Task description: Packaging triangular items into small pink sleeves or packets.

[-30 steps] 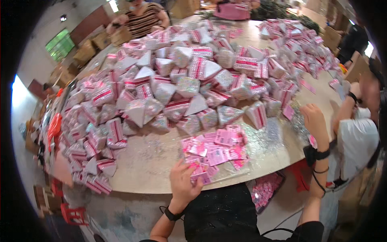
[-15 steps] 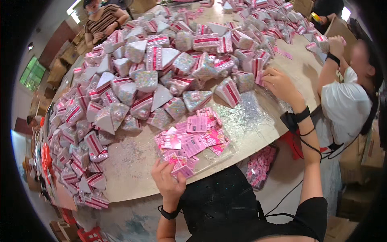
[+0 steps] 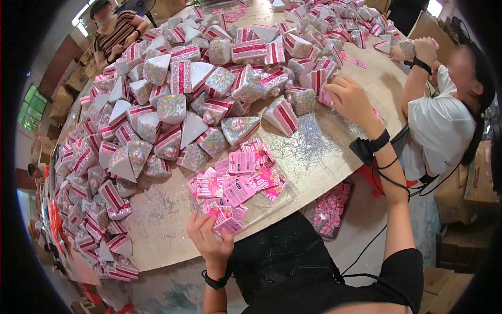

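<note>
- While the left hand point(image 3: 212, 242) pinches a pink card point(image 3: 226, 224) at the table's point(image 3: 157, 230) near edge, keep its fingers closed on that card alone, clear of the card pile point(image 3: 238, 180) beside it.
- Right hand point(image 3: 349, 98) lies partly curled on a wedge box point(image 3: 325, 94) near the right edge; whether it grips is unclear, so seat the fingers squarely.
- Lift gently: silver shreds point(image 3: 308, 144) lie between.

The fingertips of the right hand point(image 3: 351, 98) are hidden among the wedge-shaped boxes point(image 3: 282, 116), so its grip cannot be judged. The far end of the counter point(image 3: 366, 68) is cut off by the upper edge. The bin of pink packets point(image 3: 329, 209) is partly covered by the counter's rim.
</note>
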Demonstrator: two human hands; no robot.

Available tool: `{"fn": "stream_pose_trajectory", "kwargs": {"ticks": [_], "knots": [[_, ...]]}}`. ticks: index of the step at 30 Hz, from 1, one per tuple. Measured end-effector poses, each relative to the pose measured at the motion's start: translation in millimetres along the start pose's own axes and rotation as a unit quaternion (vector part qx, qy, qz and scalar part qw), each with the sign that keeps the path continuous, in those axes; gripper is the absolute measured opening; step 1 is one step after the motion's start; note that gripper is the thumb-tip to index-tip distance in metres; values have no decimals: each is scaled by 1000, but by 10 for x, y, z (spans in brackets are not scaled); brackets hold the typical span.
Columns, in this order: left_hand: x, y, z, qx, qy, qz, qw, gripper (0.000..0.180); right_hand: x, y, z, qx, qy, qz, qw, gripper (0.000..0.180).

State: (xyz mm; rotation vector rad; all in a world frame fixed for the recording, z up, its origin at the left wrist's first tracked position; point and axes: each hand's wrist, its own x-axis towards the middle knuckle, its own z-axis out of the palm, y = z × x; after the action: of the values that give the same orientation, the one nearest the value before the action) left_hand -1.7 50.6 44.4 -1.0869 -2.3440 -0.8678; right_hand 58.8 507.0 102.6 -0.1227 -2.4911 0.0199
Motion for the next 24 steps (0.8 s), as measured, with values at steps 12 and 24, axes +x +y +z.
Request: {"fn": "stream_pose_trajectory", "kwargs": {"ticks": [12, 24], "knots": [[32, 68, 35, -12, -2, -7, 1000, 30, -150, 94, -198, -175, -93, 10, 980, 5], [-12, 34, 9, 21, 13, -33, 999, 29, 167, -153, 32, -9, 77, 61, 995, 9]]}}
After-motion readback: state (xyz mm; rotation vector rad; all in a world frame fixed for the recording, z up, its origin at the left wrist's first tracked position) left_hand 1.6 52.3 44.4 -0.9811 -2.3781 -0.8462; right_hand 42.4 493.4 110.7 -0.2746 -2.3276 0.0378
